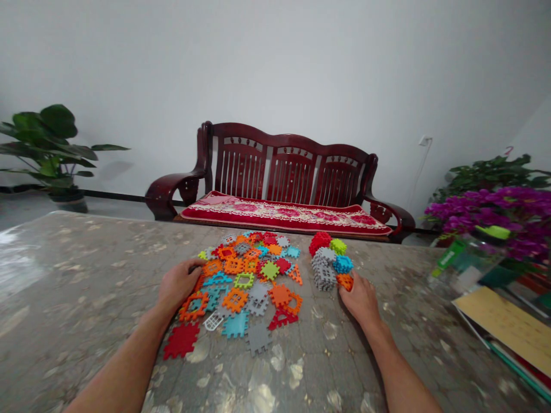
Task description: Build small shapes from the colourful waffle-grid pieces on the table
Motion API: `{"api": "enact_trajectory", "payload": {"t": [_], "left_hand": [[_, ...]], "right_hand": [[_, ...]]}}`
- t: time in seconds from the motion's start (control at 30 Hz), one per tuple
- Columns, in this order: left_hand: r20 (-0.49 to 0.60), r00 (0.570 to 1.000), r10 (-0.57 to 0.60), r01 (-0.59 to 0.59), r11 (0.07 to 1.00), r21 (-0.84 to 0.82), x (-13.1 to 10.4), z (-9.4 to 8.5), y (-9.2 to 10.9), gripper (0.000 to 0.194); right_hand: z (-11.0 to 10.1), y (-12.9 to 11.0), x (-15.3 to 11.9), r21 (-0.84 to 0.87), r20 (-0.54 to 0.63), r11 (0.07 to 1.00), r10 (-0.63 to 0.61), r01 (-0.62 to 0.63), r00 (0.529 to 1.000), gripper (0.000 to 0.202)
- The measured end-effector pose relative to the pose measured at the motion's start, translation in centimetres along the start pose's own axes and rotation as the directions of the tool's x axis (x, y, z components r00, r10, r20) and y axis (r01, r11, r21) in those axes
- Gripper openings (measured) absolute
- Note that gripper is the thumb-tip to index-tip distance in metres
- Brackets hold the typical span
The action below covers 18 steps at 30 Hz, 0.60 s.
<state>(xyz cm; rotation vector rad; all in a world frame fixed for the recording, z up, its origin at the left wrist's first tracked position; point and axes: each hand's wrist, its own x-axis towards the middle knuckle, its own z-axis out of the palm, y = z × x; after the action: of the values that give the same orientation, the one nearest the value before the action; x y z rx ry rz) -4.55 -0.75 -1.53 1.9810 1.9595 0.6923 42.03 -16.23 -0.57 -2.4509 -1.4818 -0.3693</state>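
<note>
A spread of flat toothed interlocking plastic tiles (244,280) in orange, red, blue, grey and green covers the middle of the table. At its left edge, my left hand (178,285) has fingers and thumb closed at an orange-red tile (198,283); part of the grip is hidden. To the right stand sorted stacks: grey tiles (323,272), red tiles (319,242), green tiles (338,246) and blue tiles (343,264). My right hand (360,295) grips orange tiles (344,281) at the near end of these stacks, thumb toward me.
The table (103,269) has a patterned, glossy cover. At right are a clear bottle (482,258) with a green lid, a tan notebook (508,327) on other books, and purple flowers (495,209). Beyond the table stands a wooden bench (288,163); a potted plant (55,149) is far left.
</note>
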Motion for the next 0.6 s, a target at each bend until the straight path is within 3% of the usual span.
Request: {"api": "enact_trajectory", "payload": {"t": [0.37,0.6], "left_hand": [[-0.012,1.0,-0.023,0.023,1.0,-0.005,-0.5,-0.4,0.6,0.037],[-0.027,0.999,-0.023,0.023,1.0,-0.004,-0.7,-0.6,0.9,0.037]], "right_hand": [[1.9,1.2,-0.1,0.022,-0.061,0.997,-0.07,0.072,0.996,0.045],[2.7,2.2,-0.2,0.247,-0.188,0.968,0.019,0.028,0.982,0.052]]}}
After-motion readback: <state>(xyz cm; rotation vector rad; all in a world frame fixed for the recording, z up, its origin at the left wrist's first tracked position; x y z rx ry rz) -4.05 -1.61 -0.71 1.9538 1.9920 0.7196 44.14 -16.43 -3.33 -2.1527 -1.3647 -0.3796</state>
